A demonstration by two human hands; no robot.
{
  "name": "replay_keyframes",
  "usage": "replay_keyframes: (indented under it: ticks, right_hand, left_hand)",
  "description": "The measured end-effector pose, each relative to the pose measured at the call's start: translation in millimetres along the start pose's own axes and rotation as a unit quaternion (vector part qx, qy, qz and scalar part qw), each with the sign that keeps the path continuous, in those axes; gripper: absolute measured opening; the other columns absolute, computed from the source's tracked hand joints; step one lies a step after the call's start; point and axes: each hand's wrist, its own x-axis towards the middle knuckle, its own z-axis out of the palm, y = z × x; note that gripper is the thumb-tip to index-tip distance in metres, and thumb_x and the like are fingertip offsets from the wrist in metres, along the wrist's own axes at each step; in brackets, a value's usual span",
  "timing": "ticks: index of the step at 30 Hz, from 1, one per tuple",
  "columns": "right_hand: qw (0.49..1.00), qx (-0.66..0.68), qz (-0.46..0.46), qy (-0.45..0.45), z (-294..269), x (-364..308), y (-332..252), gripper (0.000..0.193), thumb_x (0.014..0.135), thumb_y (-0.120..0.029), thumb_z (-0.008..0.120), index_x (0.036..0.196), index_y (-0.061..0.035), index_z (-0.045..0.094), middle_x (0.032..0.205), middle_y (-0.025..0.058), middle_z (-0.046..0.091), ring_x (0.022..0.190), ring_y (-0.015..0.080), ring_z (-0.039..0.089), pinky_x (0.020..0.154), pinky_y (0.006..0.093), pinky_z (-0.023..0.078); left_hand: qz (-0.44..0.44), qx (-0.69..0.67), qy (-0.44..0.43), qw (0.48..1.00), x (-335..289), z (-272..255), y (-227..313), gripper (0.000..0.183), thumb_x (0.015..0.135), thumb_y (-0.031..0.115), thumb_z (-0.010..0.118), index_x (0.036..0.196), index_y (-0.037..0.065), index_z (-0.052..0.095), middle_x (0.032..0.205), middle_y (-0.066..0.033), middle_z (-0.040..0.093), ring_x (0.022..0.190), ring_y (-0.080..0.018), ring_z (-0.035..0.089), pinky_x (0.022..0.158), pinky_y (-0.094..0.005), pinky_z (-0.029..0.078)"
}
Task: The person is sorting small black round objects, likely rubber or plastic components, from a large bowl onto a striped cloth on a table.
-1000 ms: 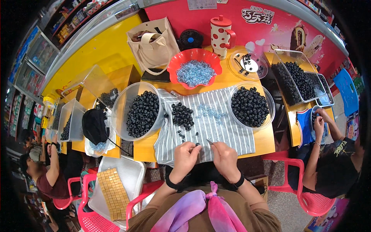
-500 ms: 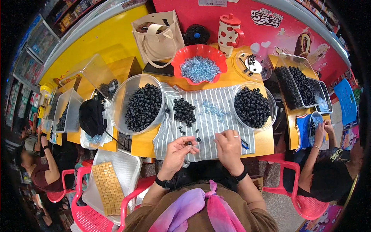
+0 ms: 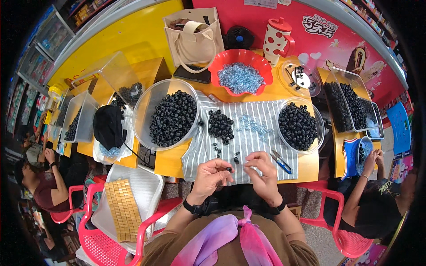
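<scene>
The grip of the left hand (image 3: 207,176) is closed on a black bead (image 3: 229,169) above the striped cloth (image 3: 256,146); for the right hand (image 3: 265,176), none can be confirmed. Loosely pinched, the bead could be dropped.

Snips (image 3: 284,166) out of right hand (image 3: 262,175) now, lying on striped cloth (image 3: 199,148), full blue handles showing past knuckles. Right fingers loosened, spread. Black bead (image 3: 236,160) down on cloth, just ahead of left hand (image 3: 210,177); another bead (image 3: 229,169) up at left fingertips. Co-worker's hands (image 3: 371,163), over at right, slipped back to near edge of bowl (image 3: 365,145).
</scene>
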Motion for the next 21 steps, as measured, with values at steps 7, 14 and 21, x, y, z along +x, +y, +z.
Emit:
replay_keyframes:
  ticks: [7, 14, 21]
  right_hand:
    - [0.995, 0.097, 0.011, 0.001, 8.8, -15.0, -10.5, 0.015, 0.076, 0.007, 0.063, 0.089, 0.0005, 0.064, 0.098, 0.0124, 0.061, 0.092, 0.0227, 0.059, 0.080, 0.0303, 0.046]
    - [0.986, 0.149, 0.062, 0.030, 2.6, -20.9, -9.3, 0.010, 0.078, 0.004, 0.064, 0.087, 0.0002, 0.063, 0.096, 0.0125, 0.062, 0.090, 0.0246, 0.059, 0.079, 0.0325, 0.046]
    - [0.986, 0.164, 0.021, -0.002, -0.1, -20.8, -14.8, 0.012, 0.077, 0.006, 0.065, 0.088, 0.0003, 0.063, 0.096, 0.0120, 0.062, 0.089, 0.0241, 0.059, 0.079, 0.0315, 0.046]
  left_hand:
    - [-0.007, 0.000, -0.014, 1.000, -3.1, 7.1, -2.7, 0.019, 0.083, -0.003, 0.067, 0.102, -0.004, 0.063, 0.092, -0.0127, 0.065, 0.067, -0.0171, 0.067, 0.050, -0.0199, 0.051]
    - [0.027, 0.085, 0.009, 0.996, -5.5, 13.6, -1.9, 0.017, 0.079, -0.007, 0.069, 0.095, -0.004, 0.063, 0.086, -0.0083, 0.061, 0.063, -0.0130, 0.064, 0.047, -0.0182, 0.048]
    - [0.023, 0.111, -0.012, 0.993, -6.0, 18.8, -1.0, 0.018, 0.077, -0.010, 0.068, 0.094, -0.005, 0.063, 0.086, -0.0082, 0.061, 0.064, -0.0125, 0.064, 0.048, -0.0182, 0.048]
